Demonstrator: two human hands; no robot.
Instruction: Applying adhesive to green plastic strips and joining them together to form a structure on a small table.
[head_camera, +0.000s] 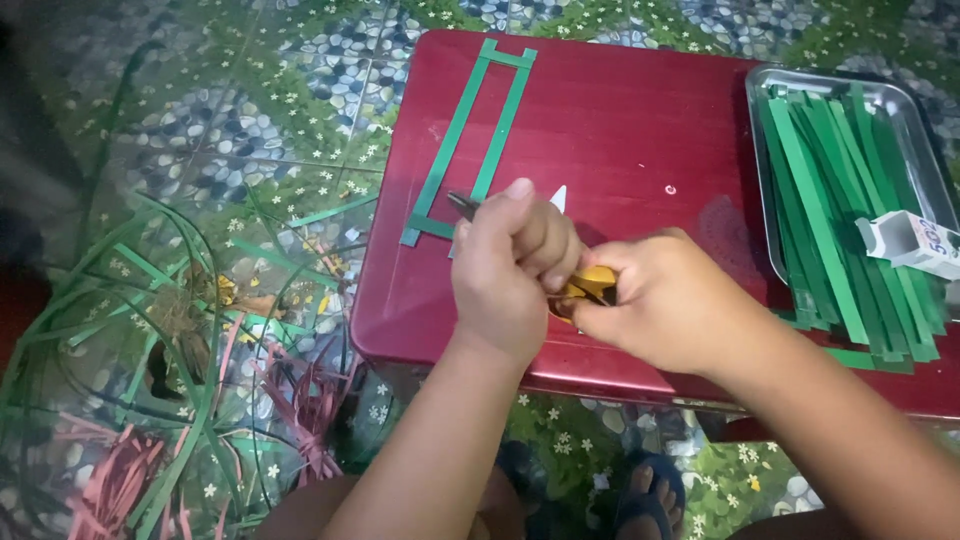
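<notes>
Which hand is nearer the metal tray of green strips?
Right. The right hand sits just left of the metal tray; the left hand is farther left, near the green strip frame.

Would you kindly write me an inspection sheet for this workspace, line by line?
Surface: dark red table, glossy, small marks near its middle.
Job's things: yellow-handled tool held between both hands, its metal tip poking out past the left fist; green strip frame lying flat on the table.
Clutter: metal tray full of green strips, small white box on top.
Grippers: left hand fisted; right hand closed on the handle.
Cables: nothing seen.
Surroundings: patterned floor; loose green and pink strips; sandalled foot.
</notes>
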